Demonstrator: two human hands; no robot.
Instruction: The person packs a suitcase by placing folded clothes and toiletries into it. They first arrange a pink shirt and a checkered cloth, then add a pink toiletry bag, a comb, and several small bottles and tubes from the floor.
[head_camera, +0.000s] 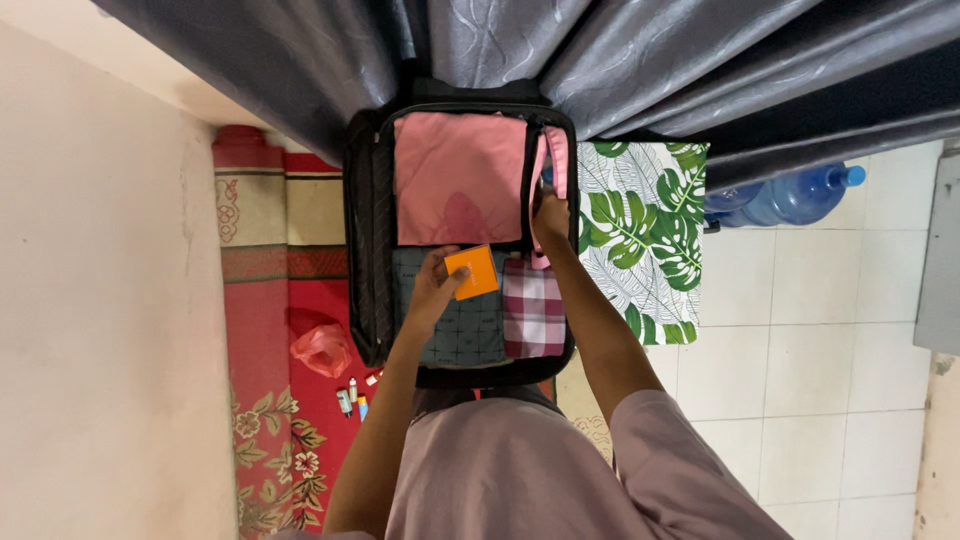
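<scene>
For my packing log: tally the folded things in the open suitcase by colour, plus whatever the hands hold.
Pink folded cloth: 1
Dark grid-patterned cloth: 1
Red-and-white checked cloth: 1
Orange flat packet, in the left hand: 1
Pink strap, at the right hand: 1
Total: 5

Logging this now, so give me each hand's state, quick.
Left hand: closed on an orange card over the suitcase.
Right hand: grip closed on a pink cloth.

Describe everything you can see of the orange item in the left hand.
The orange item is small, flat, square and plain bright orange, seemingly card or a thin packet. The left hand pinches its lower left edge, holding it tilted above the open black suitcase, over the dark patterned cloth, just below the pink garment.
</scene>
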